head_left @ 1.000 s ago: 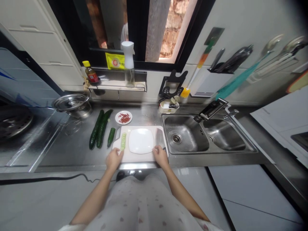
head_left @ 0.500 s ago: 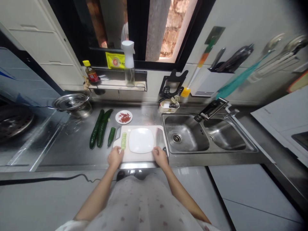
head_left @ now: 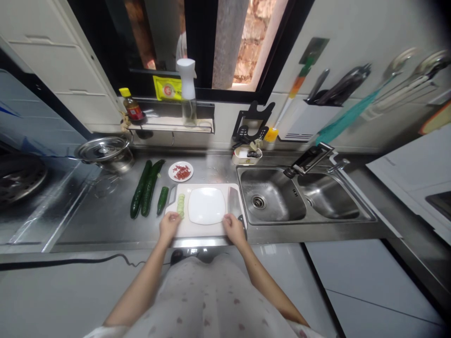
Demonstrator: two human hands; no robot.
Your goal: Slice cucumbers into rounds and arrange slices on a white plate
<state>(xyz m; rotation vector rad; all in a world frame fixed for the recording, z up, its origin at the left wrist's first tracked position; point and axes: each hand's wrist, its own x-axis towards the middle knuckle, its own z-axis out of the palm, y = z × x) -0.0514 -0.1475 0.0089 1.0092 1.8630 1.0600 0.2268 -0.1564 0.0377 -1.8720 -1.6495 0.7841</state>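
Observation:
A white square plate (head_left: pixel 206 205) lies on the cutting board (head_left: pixel 200 230). At its lower right corner my right hand (head_left: pixel 233 227) is closed on the rim. To the left of the plate runs a row of overlapping cucumber slices (head_left: pixel 181 204). My left hand (head_left: pixel 169 227) pinches at the near end of this row, fingertips closed on a slice. A knife (head_left: pixel 233 201) rests along the board's right side, its dark handle partly behind my right hand. Left of the board lies a cut piece of cucumber (head_left: pixel 162 200).
Two whole cucumbers (head_left: pixel 150 188) lie further left, near a lidded steel pot (head_left: pixel 105 152). Behind the board is a small plate (head_left: pixel 171 172) of chopped red bits. A double sink (head_left: pixel 271 217) is at the right, under a black faucet (head_left: pixel 303 162).
My left hand has shifted slightly up and its fingertips have drawn a little left at the near end of the row. My right hand stays at the plate's corner.

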